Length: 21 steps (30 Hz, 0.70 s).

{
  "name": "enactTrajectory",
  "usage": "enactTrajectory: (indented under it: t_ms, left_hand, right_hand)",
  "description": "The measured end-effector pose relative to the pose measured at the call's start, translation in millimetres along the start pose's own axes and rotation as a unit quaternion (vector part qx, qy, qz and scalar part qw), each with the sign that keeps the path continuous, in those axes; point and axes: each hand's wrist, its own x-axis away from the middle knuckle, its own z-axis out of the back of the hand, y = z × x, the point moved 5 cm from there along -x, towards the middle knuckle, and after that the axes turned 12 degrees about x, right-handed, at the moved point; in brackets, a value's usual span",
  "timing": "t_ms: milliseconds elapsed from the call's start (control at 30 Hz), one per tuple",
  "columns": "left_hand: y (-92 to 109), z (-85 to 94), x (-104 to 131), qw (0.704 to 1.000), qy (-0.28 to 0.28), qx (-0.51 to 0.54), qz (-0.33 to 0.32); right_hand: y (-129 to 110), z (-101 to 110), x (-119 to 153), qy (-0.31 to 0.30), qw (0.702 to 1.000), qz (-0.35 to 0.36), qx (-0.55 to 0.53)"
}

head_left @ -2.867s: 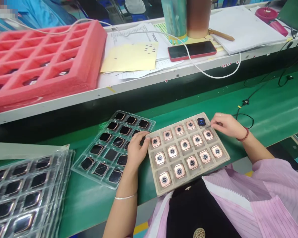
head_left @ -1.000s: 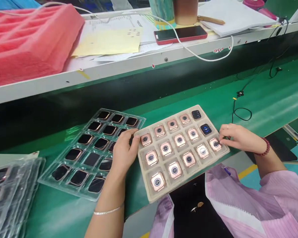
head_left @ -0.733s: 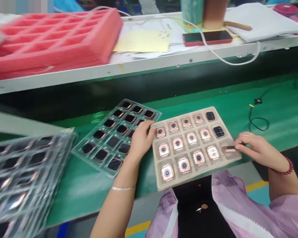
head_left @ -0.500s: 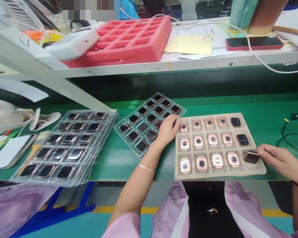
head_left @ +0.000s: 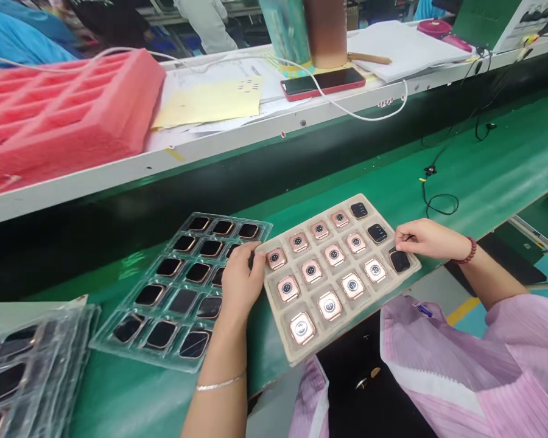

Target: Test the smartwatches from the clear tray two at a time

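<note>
A beige tray [head_left: 274,316] lies on the green bench, with watch bodies in its compartments. Most show rose-gold backs with round sensors; the three in the right-hand column show dark faces. My left hand [head_left: 243,277] is at the tray's left edge, thumb and fingers closed around something I cannot make out. My right hand [head_left: 415,237] has its fingers bent together just above the dark watch [head_left: 399,260] in the front right compartment, which lies flat. Left of the beige tray, a clear plastic tray [head_left: 173,360] holds several dark-faced watches, partly covered by my left hand.
Stacked clear trays [head_left: 80,353] with watches stand at the lower left. Behind, a white shelf edge [head_left: 219,135] carries a pink foam tray [head_left: 132,115], papers, a phone [head_left: 324,84] and cups. A black cable [head_left: 442,198] lies on the bench at right.
The view has swung right. The front right watch, tilted in my right hand before, now lies in its compartment. My left hand stays at the beige tray's left side.
</note>
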Motion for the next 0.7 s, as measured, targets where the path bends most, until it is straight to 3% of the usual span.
enactTrajectory:
  t_ms: [133,300,500,700]
  left_hand:
    - [3,-0.9,0,1.0,-0.001,0.0,0.008]
    - [2,-0.8,0,1.0,0.006,0.01,-0.003]
    - [2,-1.5,1,1.0,0.008,0.009,-0.008]
    - [2,-2.3,2,1.0,0.013,0.015,-0.008]
  right_hand:
    - [-28,3,0,0.12,0.99,0.062,0.049]
    - [-66,-16,5,0.069,0.974,0.198,0.089]
    - [-69,-18,15,0.052,0.974,0.177,0.135]
    - [-65,-8,11,0.092,0.988,0.101,0.068]
